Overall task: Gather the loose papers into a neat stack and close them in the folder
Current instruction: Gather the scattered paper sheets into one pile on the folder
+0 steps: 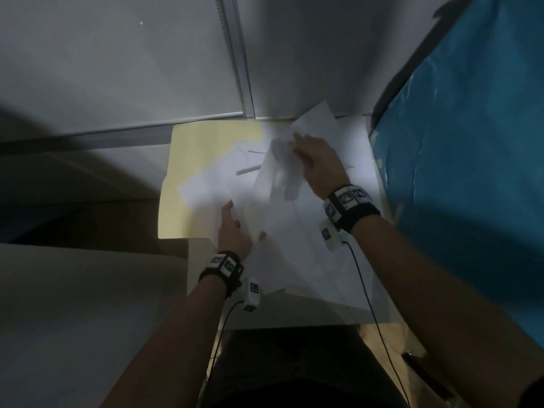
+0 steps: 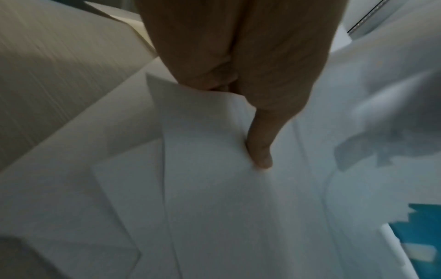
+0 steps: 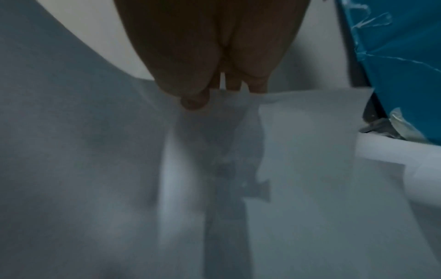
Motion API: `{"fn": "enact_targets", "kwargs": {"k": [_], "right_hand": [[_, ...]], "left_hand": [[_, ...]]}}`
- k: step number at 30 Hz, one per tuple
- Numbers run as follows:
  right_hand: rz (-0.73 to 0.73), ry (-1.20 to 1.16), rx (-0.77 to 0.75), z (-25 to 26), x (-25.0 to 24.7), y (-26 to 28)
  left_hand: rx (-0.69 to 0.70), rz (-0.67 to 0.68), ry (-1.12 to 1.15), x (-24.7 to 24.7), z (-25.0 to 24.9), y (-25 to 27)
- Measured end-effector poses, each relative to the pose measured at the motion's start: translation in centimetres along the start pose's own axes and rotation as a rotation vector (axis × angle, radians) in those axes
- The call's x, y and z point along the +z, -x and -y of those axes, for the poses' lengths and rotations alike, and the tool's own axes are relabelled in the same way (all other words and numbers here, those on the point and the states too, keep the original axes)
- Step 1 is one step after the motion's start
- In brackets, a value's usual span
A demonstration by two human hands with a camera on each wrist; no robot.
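An open yellow folder (image 1: 203,148) lies on a white table (image 1: 297,315) against the wall. Several loose white papers (image 1: 282,231) are fanned untidily across it and over the table's right part. My left hand (image 1: 235,231) pinches the near-left edge of one sheet (image 2: 210,151), thumb (image 2: 261,154) on top and fingers tucked beneath. My right hand (image 1: 309,157) pinches the far edge of a raised sheet (image 3: 310,132), with its thumb (image 3: 193,102) in front and the fingers behind. In the wrist views the left hand (image 2: 253,113) and the right hand (image 3: 214,92) fill the top.
A blue plastic-wrapped bulk (image 1: 471,142) stands close along the table's right side. A wall corner with a metal strip (image 1: 235,54) rises behind the folder. To the left sits a beige box-like surface (image 1: 88,304). Thin black cables (image 1: 368,290) hang from both wrists.
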State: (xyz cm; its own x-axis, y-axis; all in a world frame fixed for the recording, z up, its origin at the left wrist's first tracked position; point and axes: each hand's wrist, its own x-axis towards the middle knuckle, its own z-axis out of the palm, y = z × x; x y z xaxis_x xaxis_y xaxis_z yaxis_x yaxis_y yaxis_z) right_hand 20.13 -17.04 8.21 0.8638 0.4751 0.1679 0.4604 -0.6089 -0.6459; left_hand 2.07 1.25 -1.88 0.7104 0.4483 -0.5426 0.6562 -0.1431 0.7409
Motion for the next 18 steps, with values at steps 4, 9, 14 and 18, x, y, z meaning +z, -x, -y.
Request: {"fn": "enact_targets", "kwargs": {"k": [4,9,14,18], "right_hand": [[-0.302,-0.073,0.249,-0.8,-4.5,0.0],[0.020,0.031,0.601,-7.8,-3.1,2.9],[0.321,0.006,0.585,-8.3,3.4,9.1],[0.336,-0.106,0.609,-7.8,5.1,9.7]], "left_hand": [[-0.032,-0.013,0.037,0.1,5.4,-3.7],[-0.027,-0.086,0.073,0.2,6.0,-3.3],[-0.073,-0.112,0.277,0.2,0.5,0.1],[-0.041,-0.119,0.030,0.6,0.8,-0.3]]}}
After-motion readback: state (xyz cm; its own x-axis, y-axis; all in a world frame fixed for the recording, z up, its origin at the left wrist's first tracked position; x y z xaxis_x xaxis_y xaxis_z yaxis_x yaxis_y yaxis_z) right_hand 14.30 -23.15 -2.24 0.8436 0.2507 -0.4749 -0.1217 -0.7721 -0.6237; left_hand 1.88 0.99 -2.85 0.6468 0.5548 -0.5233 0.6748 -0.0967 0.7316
